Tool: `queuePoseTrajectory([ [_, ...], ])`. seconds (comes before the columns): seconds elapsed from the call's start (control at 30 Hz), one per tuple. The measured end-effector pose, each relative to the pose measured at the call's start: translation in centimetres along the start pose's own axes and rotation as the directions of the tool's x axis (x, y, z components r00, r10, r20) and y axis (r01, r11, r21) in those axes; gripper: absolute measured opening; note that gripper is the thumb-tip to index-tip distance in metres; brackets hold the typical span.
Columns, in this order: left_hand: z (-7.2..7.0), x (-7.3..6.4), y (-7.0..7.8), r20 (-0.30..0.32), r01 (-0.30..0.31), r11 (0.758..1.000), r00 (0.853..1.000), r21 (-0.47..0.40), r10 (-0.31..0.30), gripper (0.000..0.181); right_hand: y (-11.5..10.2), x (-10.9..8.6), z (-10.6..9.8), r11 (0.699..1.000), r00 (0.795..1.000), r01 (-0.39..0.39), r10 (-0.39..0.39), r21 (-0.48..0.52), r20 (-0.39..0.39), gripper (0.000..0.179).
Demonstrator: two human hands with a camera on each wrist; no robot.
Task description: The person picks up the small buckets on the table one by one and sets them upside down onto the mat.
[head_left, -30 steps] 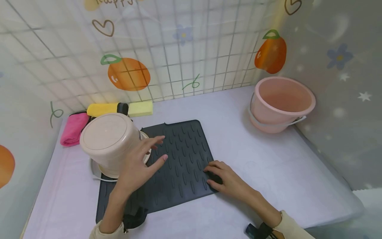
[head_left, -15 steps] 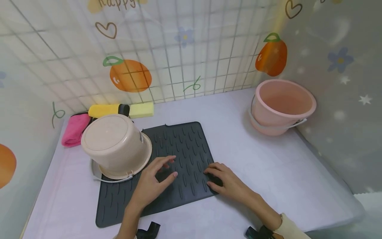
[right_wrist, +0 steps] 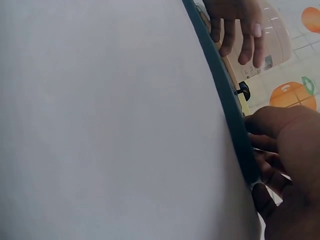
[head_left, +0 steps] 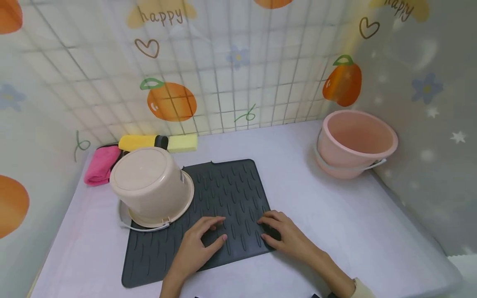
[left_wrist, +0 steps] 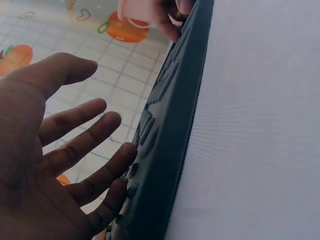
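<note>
A beige bucket (head_left: pixel 149 186) stands upside down on the left part of a dark ribbed mat (head_left: pixel 234 194), its wire handle lying along the front. My left hand (head_left: pixel 195 248) is low over the front middle of the mat, fingers spread and holding nothing. In the left wrist view the left hand (left_wrist: pixel 65 135) shows an open palm, the lower fingertips close to the mat's ribs. My right hand (head_left: pixel 285 234) rests at the mat's right edge, fingers loosely bent. The right wrist view shows the right hand (right_wrist: pixel 295 155) with its fingertips right at the mat's edge.
A pink bucket (head_left: pixel 335 165) stands upright at the back right. Behind the beige bucket lie a folded pink cloth (head_left: pixel 101 164), a yellow item with a black end (head_left: pixel 138 142) and a pale yellow sponge-like block (head_left: pixel 182 143). A patterned curtain hangs over a wall grid (head_left: pixel 220 82).
My left hand has moved from beside the beige bucket down and right to the mat's front. My right hand has stayed at the mat's edge. The head view has tilted up slightly.
</note>
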State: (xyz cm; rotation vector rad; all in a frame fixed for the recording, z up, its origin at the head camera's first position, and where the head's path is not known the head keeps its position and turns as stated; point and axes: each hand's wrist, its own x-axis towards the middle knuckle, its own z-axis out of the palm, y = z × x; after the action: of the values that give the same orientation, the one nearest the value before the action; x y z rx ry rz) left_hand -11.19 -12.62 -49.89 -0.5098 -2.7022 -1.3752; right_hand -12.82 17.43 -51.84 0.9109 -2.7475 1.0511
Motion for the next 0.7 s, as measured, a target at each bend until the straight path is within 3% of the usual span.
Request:
queuePoseTrajectory([
  [0.13,0.3,-0.7,-0.1,0.017,0.038,0.999,0.999,0.01,-0.038,0.045,-0.3,-0.2,0.0,1.0,1.0,-0.018,0.018,0.013,0.004,0.034],
  [0.4,0.7,-1.4,-0.5,0.064,0.057,0.996,0.996,0.062,-0.061,0.041,-0.6,-0.5,0.1,1.0,1.0,-0.016,0.016,0.006,-0.009,0.034],
  [0.57,0.6,-1.4,-0.8,0.086,0.002,0.996,0.996,0.093,-0.01,0.036,-0.8,-0.4,0.1,1.0,1.0,0.006,-0.007,-0.014,-0.024,0.032],
  [0.7,0.5,-1.5,-1.0,0.093,-0.046,0.993,0.995,0.105,0.036,0.036,-1.2,0.1,-0.4,0.999,1.0,0.0,0.001,-0.053,0.014,0.033],
])
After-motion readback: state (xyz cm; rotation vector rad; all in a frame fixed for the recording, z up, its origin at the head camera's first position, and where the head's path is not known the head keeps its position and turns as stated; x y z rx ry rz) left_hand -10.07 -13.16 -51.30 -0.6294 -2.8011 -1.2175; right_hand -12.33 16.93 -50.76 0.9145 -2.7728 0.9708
